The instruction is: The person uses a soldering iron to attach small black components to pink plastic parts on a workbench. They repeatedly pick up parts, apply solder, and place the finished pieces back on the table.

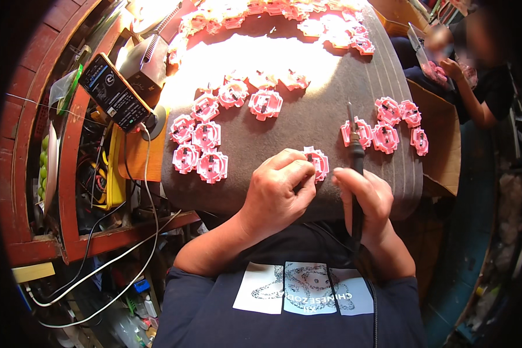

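My right hand (368,200) is wrapped round the black handle of a soldering iron (356,152), which points up and away with its thin metal tip at the far end. My left hand (279,187) is closed, its thumb and fingers pinched at the left edge of a pink plastic housing (317,165) with small dark metal pieces inside. The fingers hide part of that housing. Just beyond the iron lies a group of similar pink housings (385,137). More pink housings (212,166) stand in a cluster to the left of my left hand.
The dark grey bench (296,134) has further housings (336,29) in bright glare at its far end. A phone (115,93) on a stand and a metal box (145,68) are at left, with trailing cables (153,197). Another person (478,87) sits at far right beside a cardboard box (441,139).
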Tool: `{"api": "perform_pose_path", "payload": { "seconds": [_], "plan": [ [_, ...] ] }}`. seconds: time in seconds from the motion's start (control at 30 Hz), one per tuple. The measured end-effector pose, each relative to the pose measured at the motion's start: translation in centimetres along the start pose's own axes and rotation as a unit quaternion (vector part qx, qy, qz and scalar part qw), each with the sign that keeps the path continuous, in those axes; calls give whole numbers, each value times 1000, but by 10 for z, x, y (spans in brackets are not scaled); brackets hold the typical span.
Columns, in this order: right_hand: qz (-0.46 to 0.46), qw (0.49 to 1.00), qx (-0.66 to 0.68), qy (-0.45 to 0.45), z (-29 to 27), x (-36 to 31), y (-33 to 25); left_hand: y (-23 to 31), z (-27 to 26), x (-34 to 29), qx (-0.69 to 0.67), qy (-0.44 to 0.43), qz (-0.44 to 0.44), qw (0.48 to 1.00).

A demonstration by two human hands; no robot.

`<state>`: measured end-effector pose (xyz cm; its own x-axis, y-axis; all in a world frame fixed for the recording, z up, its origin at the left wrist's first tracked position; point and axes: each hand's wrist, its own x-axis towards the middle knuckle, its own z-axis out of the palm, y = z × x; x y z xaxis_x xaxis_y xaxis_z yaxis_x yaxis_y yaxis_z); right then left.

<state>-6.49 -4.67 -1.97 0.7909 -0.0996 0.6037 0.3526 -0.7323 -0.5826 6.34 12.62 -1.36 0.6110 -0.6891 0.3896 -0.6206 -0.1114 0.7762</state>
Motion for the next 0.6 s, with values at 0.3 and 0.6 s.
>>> {"api": "perform_pose_path", "payload": {
  "seconds": [0.3,0.6],
  "plan": [
    [26,999,1,-36,15,24,-1,-1,0,-1,-6,-10,2,1000],
    [30,999,8,-21,16,22,3,-3,0,1,-8,0,18,1000]
  ]
}}
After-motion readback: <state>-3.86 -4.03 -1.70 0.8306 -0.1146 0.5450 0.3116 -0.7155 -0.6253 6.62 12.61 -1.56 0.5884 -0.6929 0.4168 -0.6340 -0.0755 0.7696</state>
